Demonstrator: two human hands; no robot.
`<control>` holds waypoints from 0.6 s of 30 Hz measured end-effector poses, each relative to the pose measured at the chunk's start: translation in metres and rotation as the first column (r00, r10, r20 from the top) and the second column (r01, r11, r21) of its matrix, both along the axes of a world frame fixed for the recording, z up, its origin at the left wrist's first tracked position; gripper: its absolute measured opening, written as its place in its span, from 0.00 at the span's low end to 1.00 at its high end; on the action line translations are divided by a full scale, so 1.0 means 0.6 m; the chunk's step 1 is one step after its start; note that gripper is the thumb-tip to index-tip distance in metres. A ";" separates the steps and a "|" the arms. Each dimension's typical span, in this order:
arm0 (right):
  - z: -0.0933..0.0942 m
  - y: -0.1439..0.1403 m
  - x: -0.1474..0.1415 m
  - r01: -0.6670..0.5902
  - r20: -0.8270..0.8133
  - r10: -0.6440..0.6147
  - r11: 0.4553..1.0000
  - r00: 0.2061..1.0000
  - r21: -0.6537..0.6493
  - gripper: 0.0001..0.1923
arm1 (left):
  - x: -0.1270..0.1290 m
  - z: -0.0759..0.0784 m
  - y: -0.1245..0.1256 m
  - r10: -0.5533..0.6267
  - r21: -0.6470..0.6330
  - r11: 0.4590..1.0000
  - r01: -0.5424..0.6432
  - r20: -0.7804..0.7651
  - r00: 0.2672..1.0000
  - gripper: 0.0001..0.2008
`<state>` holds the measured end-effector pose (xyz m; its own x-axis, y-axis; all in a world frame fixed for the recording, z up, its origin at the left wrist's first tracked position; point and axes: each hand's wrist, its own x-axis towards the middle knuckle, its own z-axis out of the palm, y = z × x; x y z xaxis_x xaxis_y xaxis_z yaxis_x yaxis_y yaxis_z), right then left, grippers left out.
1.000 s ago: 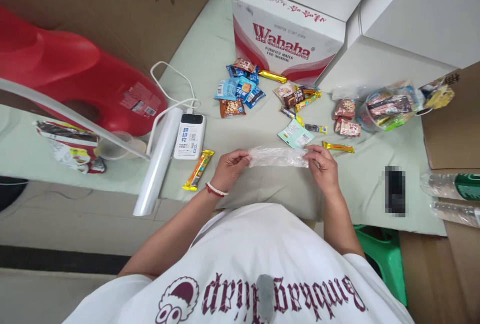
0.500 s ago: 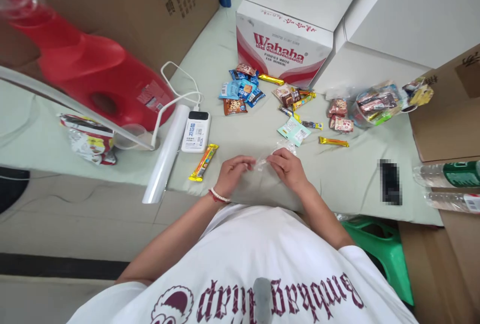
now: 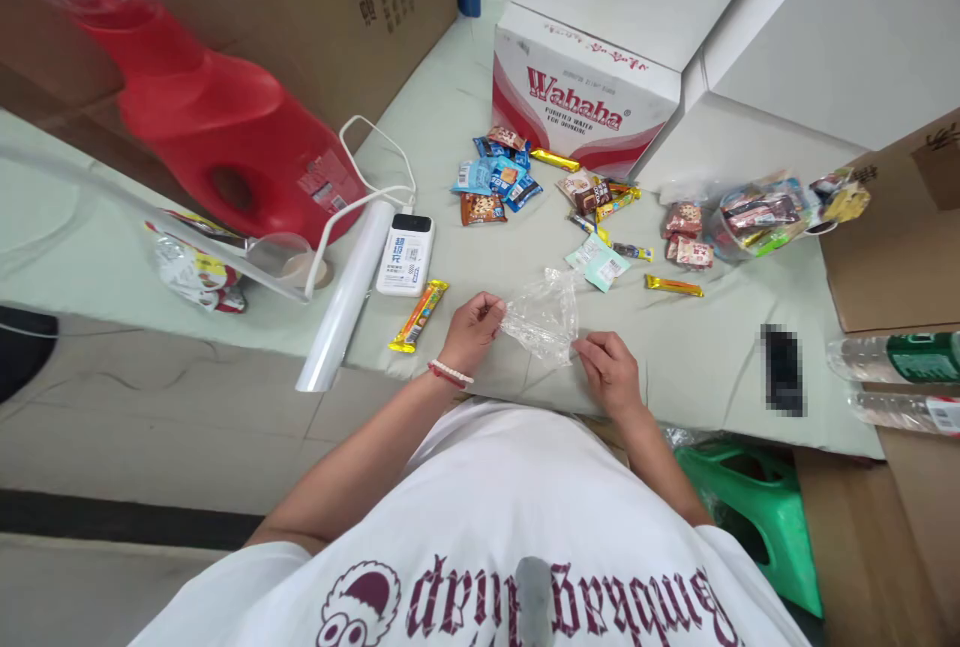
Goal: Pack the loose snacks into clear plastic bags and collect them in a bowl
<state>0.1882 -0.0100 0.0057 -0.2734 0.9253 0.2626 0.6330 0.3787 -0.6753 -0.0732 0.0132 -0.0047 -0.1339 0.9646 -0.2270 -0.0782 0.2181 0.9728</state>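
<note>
A clear plastic bag [image 3: 541, 317] is spread between my two hands above the table's near edge. My left hand [image 3: 474, 330] pinches its left side, with the fingers closed. At the bag's lower right corner, my right hand [image 3: 609, 367] pinches the film between thumb and fingers. Just beyond the bag lies a pale green packet [image 3: 598, 261]. A yellow snack bar [image 3: 418, 316] rests left of my left hand. Farther back are blue biscuit packets [image 3: 495, 175], brown-and-cream packets [image 3: 583, 191] and several small yellow bars.
A white power bank [image 3: 405, 255] with a cable stands beside a clear roll [image 3: 345, 297] and a big red jug [image 3: 247, 147]. A Wahaba carton [image 3: 585, 92] stands behind. To the right are a snack-filled tub [image 3: 761, 217], plastic bottles [image 3: 892, 357] and a blurred dark object [image 3: 782, 370].
My hands have moved apart, my right hand going right and toward me. The plastic bag, bunched between the fingers before, is now spread out. The whole view has shifted slightly.
</note>
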 end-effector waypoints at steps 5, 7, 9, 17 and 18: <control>0.003 -0.032 0.019 0.213 -0.095 -0.225 0.970 0.970 -0.116 0.12 | 0.007 0.000 -0.009 -0.023 0.042 0.999 0.026 -0.072 0.997 0.18; 0.015 -0.018 0.014 0.359 -0.134 -0.381 0.919 0.915 -0.165 0.13 | 0.010 0.004 -0.017 -0.068 0.119 0.989 0.087 -0.161 0.985 0.17; 0.023 0.016 0.000 0.362 -0.133 -0.396 0.905 0.909 -0.222 0.15 | 0.010 0.008 -0.028 -0.118 0.202 0.964 0.172 -0.254 0.960 0.16; -0.005 0.125 -0.087 0.071 -0.222 -0.184 0.897 0.958 -0.437 0.11 | -0.001 0.016 -0.073 -0.296 0.148 0.918 0.367 -0.361 0.885 0.18; -0.004 0.121 -0.093 0.064 -0.228 -0.170 0.910 0.959 -0.409 0.11 | 0.000 0.018 -0.070 -0.220 0.119 0.951 0.285 -0.385 0.896 0.17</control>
<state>0.1323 0.0625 0.0032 -0.1300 0.9879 -0.0840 0.4440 -0.0178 -0.8959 -0.0733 -0.0288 0.0058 0.0776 0.9961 -0.0413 0.3232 0.0141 0.9462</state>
